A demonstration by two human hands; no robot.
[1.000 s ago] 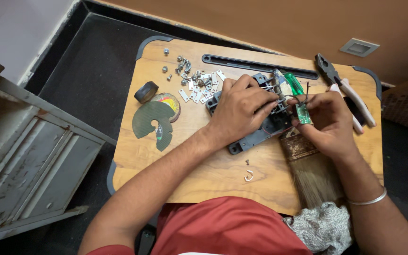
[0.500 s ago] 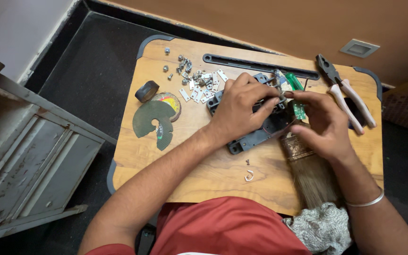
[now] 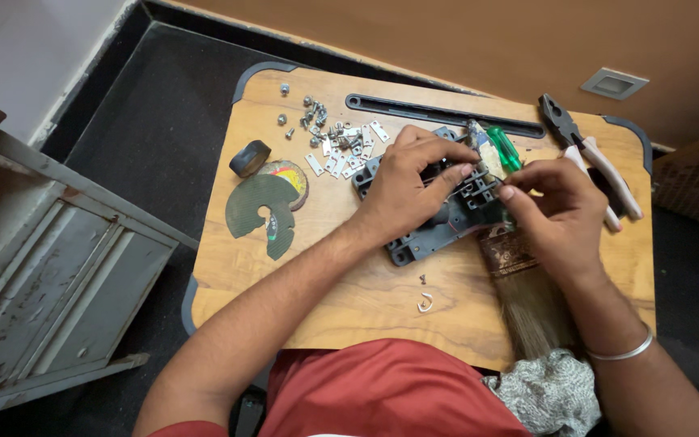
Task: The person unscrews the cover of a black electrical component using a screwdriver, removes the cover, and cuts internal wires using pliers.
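The left hand [image 3: 410,190] presses down on the dark grey plastic housing [image 3: 438,214] near the wooden tabletop's [image 3: 349,291] far edge. The right hand [image 3: 564,214] pinches something tiny beside it; I cannot tell what.

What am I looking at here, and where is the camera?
The camera sits on a person's head and looks down at their own two bare hands over a small wooden desk. The left hand presses on a dark grey plastic part. The right hand pinches something small at that part's edge; what it is cannot be made out. On the desk lie a heap of small screws and metal bits, a broken green disc, a small black roll, pliers, a green-handled screwdriver and a brush. A long black strip lies near the far edge.
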